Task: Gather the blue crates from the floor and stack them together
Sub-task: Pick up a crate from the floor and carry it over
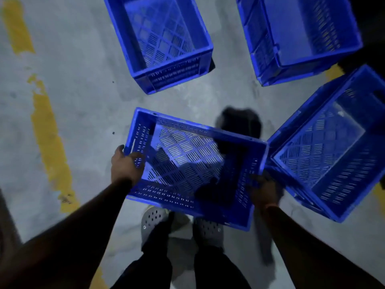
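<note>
Both hands (125,165) (263,190) grip one of four crates (187,163).

No writing, label, brand or number can be read anywhere. The blue crates (188,163) show only moulded slots and plain walls, and the floor (87,97) left of the held crate bears nothing but worn yellow paint stripes (50,142), without letters or figures.

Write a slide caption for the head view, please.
Both hands hold a blue crate among three others.
</note>
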Action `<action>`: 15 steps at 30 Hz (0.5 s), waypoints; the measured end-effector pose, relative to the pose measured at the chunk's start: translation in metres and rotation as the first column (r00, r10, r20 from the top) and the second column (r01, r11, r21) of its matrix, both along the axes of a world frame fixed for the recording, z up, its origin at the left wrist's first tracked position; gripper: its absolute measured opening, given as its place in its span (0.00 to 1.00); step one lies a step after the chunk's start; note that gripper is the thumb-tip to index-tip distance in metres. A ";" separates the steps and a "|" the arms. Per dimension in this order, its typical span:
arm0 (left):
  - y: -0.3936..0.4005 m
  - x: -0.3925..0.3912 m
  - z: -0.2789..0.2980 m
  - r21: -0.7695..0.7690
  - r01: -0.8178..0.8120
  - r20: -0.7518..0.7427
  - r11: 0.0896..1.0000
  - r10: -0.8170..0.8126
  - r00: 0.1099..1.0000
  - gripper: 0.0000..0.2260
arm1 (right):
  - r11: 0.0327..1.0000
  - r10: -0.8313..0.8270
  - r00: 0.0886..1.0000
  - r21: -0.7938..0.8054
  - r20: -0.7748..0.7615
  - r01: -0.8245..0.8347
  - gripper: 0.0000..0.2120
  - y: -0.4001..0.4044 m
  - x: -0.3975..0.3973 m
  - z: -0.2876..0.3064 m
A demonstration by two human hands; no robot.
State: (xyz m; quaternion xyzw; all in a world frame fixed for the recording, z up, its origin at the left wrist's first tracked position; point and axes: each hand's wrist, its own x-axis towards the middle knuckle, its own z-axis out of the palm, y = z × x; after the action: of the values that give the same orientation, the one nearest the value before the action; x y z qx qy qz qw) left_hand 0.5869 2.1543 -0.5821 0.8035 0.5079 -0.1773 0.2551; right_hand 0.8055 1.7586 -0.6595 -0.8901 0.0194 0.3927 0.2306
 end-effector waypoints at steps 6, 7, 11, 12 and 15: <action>0.041 0.009 -0.040 -0.139 -0.038 0.109 0.990 0.053 0.993 0.10 | 0.986 -0.069 0.996 0.156 0.051 0.060 0.16 0.028 -0.005 0.019; 0.044 0.009 -0.035 -0.187 -0.027 0.129 0.982 0.051 0.990 0.11 | 0.982 -0.073 0.995 0.177 0.062 0.061 0.17 0.027 -0.005 0.020; 0.039 -0.004 0.015 -0.244 -0.052 0.186 0.968 0.099 0.977 0.10 | 0.972 -0.103 0.992 0.220 0.078 0.084 0.11 0.033 -0.003 0.073; 0.035 -0.010 0.033 -0.246 -0.070 0.197 0.967 0.120 0.973 0.10 | 0.970 -0.099 0.991 0.231 0.087 0.077 0.11 0.033 -0.002 0.091; 0.021 -0.033 0.105 -0.236 -0.119 0.250 0.964 0.178 0.952 0.11 | 0.976 -0.015 0.993 0.219 0.119 -0.012 0.13 0.032 0.006 0.158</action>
State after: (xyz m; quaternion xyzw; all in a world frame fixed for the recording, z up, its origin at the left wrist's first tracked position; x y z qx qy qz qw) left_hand 0.5534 2.1754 -0.4773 0.7464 0.5053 -0.1014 0.4210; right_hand 0.8120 1.7904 -0.5020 -0.8811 -0.0372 0.3384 0.3282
